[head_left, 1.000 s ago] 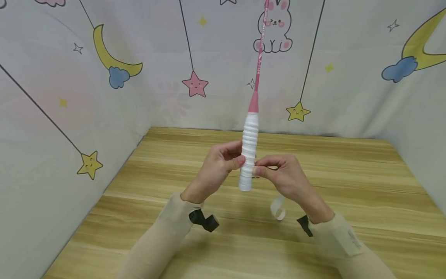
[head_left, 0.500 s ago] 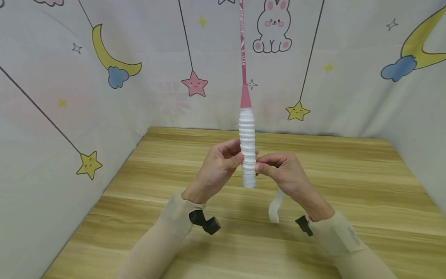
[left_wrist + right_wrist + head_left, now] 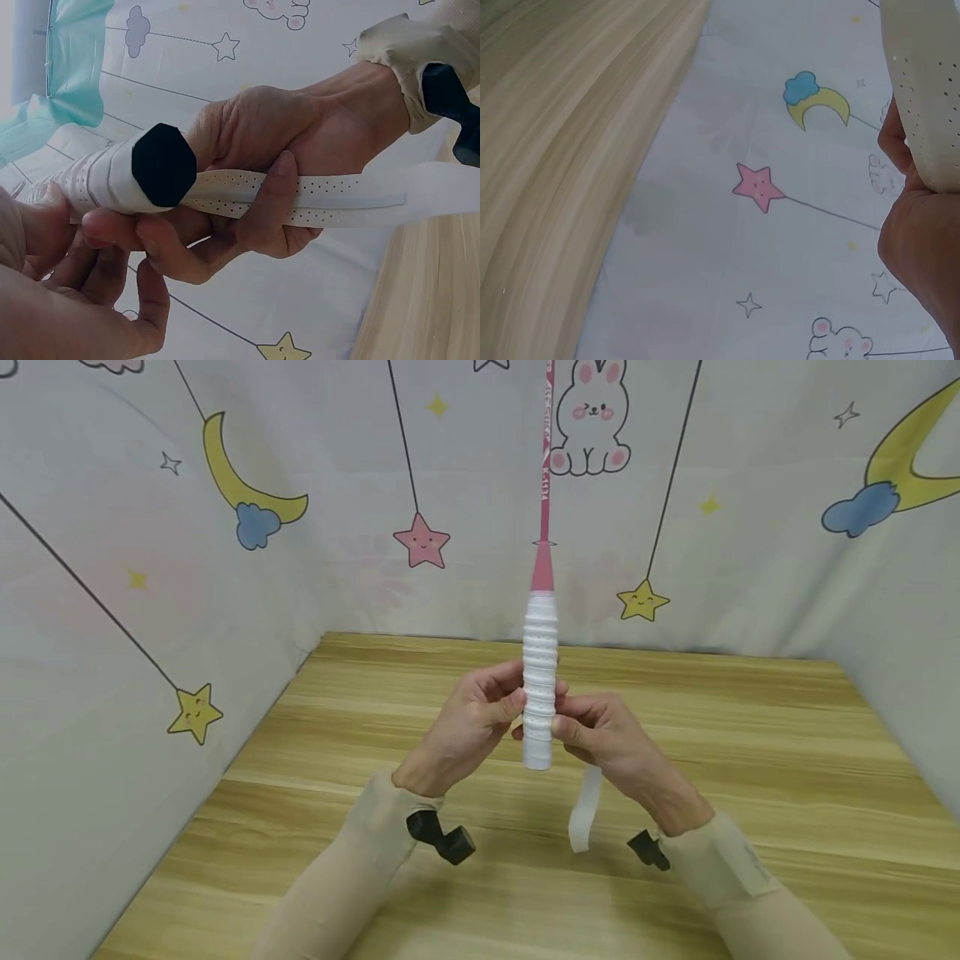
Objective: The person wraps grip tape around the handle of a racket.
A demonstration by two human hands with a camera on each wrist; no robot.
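Observation:
A badminton racket (image 3: 546, 502) stands upright, butt end down, with a pink shaft and a ribbed white handle; its head is out of view. My left hand (image 3: 476, 718) grips the handle (image 3: 539, 660) from the left, thumb on its front. At the lower right of the handle, my right hand (image 3: 611, 735) holds perforated white grip tape (image 3: 330, 202) between its fingers, fingertips against the handle. The tape's free end (image 3: 585, 814) hangs below that hand. The left wrist view shows the dark octagonal butt (image 3: 163, 165). Part of the tape is close up in the right wrist view.
Beneath the hands is a wood-grain table (image 3: 712, 760). A pale curtain (image 3: 480, 585) printed with stars, moons and a rabbit stands along its back and sides. Each wrist carries a small black camera mount (image 3: 442, 839).
The racket has tilted left, then back near upright, and turned about its length. My right fingers have moved further round the handle. The tape's tail has uncurled and swung slightly left.

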